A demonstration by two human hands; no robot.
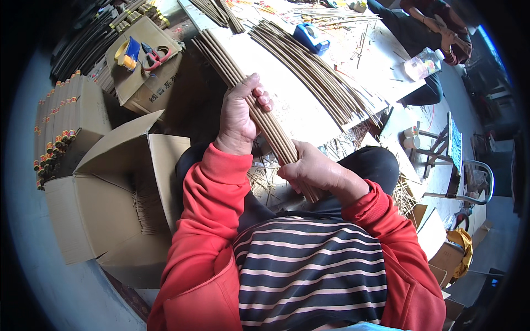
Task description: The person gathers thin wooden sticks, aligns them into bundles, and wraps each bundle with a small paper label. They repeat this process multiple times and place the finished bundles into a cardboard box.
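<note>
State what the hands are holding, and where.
A bundle of thin brown sticks: left hand near its middle, right hand near its lower end.

Wearing red jacket [210,196] with ribbed cuffs [225,164]; dark top [309,270], pale crosswise stripes, is showing at front; dark trousers [374,164] covering knees.

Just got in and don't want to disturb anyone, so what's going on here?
Someone in red sleeves is holding a bundle of thin brown sticks, the left hand around its upper part, the right hand near its lower end. More sticks lie on the white table beside a blue tape dispenser. An open cardboard box stands at the person's left.
</note>
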